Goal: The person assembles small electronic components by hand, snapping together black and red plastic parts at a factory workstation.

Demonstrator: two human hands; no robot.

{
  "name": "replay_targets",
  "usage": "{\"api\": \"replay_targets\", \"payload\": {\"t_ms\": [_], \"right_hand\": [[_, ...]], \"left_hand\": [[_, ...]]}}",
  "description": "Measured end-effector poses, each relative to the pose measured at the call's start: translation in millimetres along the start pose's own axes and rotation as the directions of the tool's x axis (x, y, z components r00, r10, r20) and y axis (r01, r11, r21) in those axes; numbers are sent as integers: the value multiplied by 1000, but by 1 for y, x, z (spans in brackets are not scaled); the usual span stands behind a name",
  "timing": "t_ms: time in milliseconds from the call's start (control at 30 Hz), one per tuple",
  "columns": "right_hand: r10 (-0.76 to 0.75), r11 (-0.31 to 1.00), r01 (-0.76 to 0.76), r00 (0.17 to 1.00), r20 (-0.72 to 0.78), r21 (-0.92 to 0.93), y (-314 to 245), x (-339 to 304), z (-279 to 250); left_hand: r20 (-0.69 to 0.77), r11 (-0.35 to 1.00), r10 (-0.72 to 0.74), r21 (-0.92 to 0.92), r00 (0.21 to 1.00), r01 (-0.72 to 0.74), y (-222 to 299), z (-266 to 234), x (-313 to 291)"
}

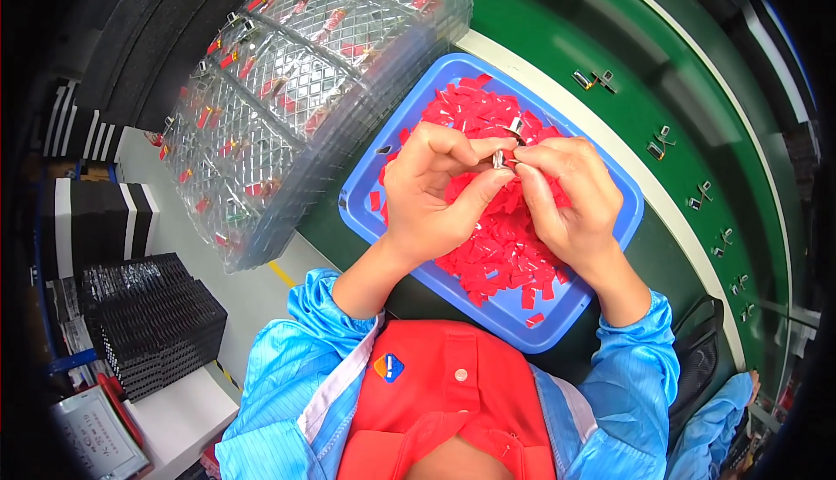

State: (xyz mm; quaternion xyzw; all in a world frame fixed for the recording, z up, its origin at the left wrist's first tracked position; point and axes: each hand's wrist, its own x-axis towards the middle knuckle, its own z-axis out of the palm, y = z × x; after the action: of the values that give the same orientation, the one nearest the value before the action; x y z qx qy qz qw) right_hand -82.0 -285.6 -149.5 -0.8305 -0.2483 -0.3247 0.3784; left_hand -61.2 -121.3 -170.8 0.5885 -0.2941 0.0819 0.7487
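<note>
Above a blue plastic tray (357, 206), my two hands meet at the fingertips. My left hand (435, 191) pinches a small shiny metal part (499, 160) between thumb and forefinger. My right hand (576, 197) is closed in a pinch right beside that part; what lies between its fingertips is too small to make out. A heap of small red tabs (488, 262) fills much of the tray under both hands, with several loose ones near its front edge.
Left of the tray stands a tall stack of clear plastic trays (287, 71) holding small parts with red tabs. A green conveyor belt (644, 80) curves along the right, carrying spaced small wired parts (659, 142). Black trays (157, 323) are piled far left. Another person's blue sleeve (714, 423) shows lower right.
</note>
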Motion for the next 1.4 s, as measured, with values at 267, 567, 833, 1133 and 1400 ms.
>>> {"api": "replay_targets", "payload": {"t_ms": [267,567,833,1133,1400], "right_hand": [[344,933,-359,912,222,28,8,13,-12],[181,970,-126,946,269,-210,116,62,22],[263,860,-89,922,286,-503,192,83,23],[219,973,-192,944,247,-129,62,49,-2],[245,966,-219,943,224,-133,10,26,-5]], "left_hand": [[-15,995,-52,-82,999,50,-9,-6,-1],[-146,946,-222,207,964,249,13,-32,1],[-128,554,20,827,992,96,95,-154,-23],[-167,-335,279,906,946,259,106,-371,-27],[-376,476,239,849,895,230,110,-215,-14]]}}
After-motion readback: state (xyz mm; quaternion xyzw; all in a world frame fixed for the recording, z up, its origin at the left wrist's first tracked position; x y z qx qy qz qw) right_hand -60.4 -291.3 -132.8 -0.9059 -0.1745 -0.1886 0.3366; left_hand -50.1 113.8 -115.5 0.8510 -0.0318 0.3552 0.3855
